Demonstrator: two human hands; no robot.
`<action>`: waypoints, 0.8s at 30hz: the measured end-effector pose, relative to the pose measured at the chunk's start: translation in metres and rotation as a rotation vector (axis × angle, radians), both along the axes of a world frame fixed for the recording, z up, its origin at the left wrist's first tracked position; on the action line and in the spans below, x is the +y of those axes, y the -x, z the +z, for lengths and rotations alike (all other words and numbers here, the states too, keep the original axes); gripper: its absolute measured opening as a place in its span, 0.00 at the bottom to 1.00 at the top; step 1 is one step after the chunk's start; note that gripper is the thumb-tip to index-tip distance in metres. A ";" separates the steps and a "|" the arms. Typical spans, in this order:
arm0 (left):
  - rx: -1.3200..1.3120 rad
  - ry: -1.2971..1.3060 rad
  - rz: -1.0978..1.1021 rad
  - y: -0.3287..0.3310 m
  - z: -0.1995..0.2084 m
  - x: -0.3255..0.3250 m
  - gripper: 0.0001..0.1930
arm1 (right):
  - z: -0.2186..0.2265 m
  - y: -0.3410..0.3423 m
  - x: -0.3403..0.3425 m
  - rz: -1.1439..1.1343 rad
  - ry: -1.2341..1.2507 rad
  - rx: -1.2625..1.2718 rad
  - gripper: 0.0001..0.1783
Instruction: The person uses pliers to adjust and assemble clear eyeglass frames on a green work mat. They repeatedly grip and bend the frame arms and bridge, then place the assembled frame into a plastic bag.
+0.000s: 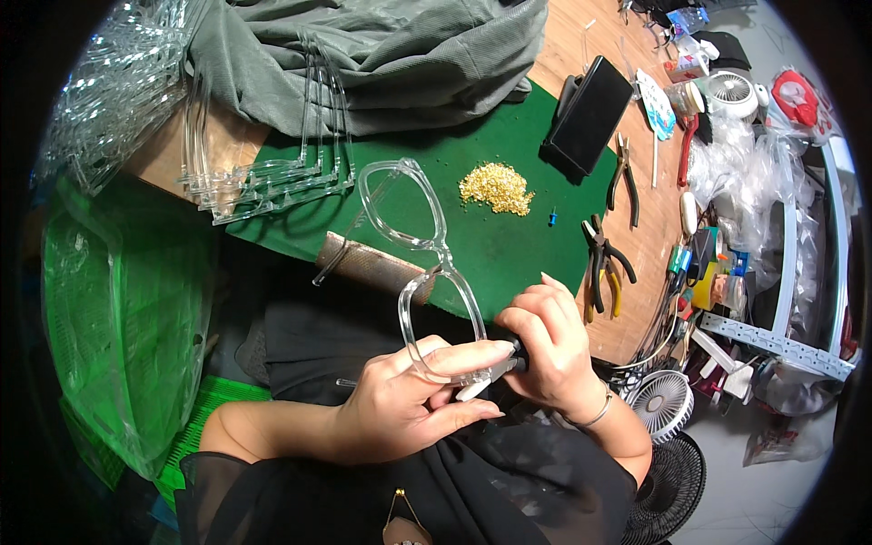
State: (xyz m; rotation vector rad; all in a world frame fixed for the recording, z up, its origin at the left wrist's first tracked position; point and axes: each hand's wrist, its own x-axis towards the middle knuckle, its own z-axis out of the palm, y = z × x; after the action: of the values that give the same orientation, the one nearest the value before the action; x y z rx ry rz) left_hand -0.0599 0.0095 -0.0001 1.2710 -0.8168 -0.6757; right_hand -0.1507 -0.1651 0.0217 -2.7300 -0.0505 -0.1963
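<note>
Head view showed a clear plastic spectacle frame [427, 263] held just below the near edge of the green mat [509, 245], its far lens ring reaching up over the mat. By its look the frame was light, fairly stiff yet likely to crack if bent hard, and glossy enough to slip; the corner by the lower ring seemed the soundest place to grip. Left of the mat lay a green plastic bag [118, 300], and on the mat's left corner a stack of clear frame parts [263, 173]. The left hand [409, 400] pinched the lower ring, thumb and forefinger grasping its rim. The right hand [545, 341] was clenched round a dark-handled tool [513, 350] pressed to the frame's corner. A brown file-like bar [372, 263] rested on the mat's near edge, touching the frame. On the mat's middle sat a heap of small gold bits [496, 188], well apart from both hands. Right of the mat were pliers [604, 263], crowding that side, and a small white fan [663, 404]
</note>
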 end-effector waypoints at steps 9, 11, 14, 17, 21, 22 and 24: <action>0.084 0.024 -0.011 -0.009 0.001 0.000 0.29 | -0.004 -0.003 -0.008 0.001 -0.041 0.051 0.21; -0.023 0.052 0.001 -0.023 0.010 0.012 0.23 | -0.004 -0.003 -0.019 -0.023 -0.066 0.107 0.21; 0.002 0.083 -0.019 -0.038 0.020 0.021 0.21 | -0.016 -0.007 -0.032 -0.155 -0.096 0.140 0.18; 0.165 0.106 0.020 -0.033 0.015 0.016 0.21 | -0.038 -0.035 -0.039 -0.424 -0.144 0.139 0.12; 0.116 0.150 -0.051 -0.042 0.016 0.025 0.22 | -0.070 -0.049 -0.047 -0.450 -0.132 0.144 0.09; 0.121 0.129 -0.098 -0.048 0.017 0.028 0.22 | -0.073 -0.048 -0.047 -0.422 -0.115 0.123 0.09; 0.066 0.201 -0.166 -0.056 0.015 0.028 0.22 | -0.074 -0.051 -0.049 -0.406 -0.140 0.135 0.09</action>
State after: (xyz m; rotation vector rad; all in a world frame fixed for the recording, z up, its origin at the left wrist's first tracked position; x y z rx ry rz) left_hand -0.0036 0.0372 0.0148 1.0023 -0.9191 -0.7440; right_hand -0.0994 -0.2137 -0.0523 -2.5771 0.5370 -0.1212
